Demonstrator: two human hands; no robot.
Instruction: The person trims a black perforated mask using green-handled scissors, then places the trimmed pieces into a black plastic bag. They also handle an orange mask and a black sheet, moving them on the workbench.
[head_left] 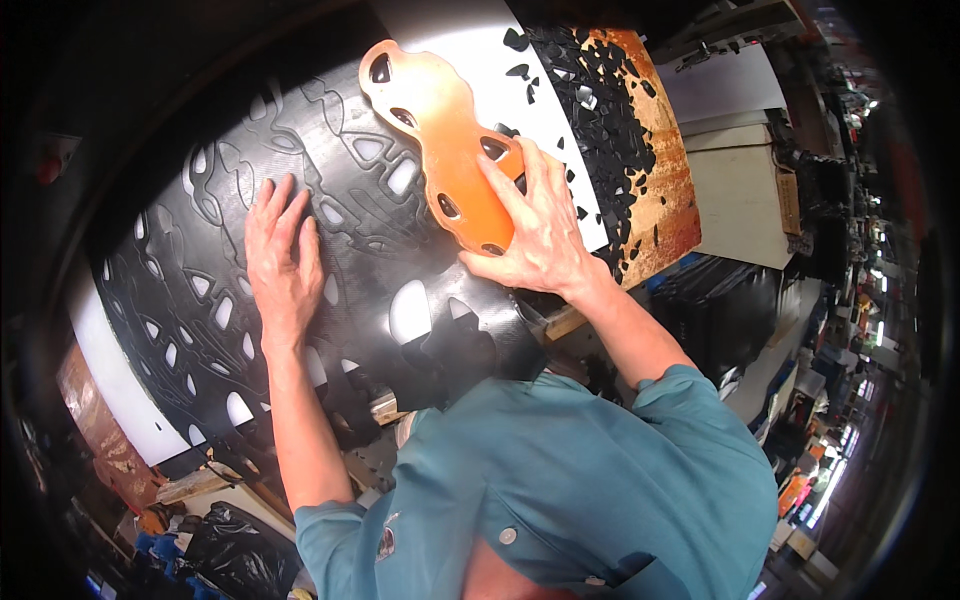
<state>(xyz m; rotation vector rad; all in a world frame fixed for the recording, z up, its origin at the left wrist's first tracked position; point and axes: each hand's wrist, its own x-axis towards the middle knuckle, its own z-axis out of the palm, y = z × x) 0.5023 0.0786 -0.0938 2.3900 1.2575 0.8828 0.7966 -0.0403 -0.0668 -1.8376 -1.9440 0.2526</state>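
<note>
A long orange cutting die (455, 165) with wavy edges and several dark-lined holes lies on a black rubber sheet (345, 255) at the far middle. My right hand (535, 225) grips its near right end, the thumb at the near edge and the fingers over the right side. What the fingertips press against underneath is hidden. My left hand (283, 255) rests open on the sheet, left of the die, with its fingers stretched out and nothing held. Curved cut lines and holes run through the sheet, and white shows through many of them.
Beneath the sheet is a white board (125, 375), its strip on the right strewn with black bits. Beyond that, a heap of black scraps (600, 120) covers a rusty orange-brown plate (670, 200). Beige boxes (735, 190) stand at right; a black plastic bag (240, 550) is lower left.
</note>
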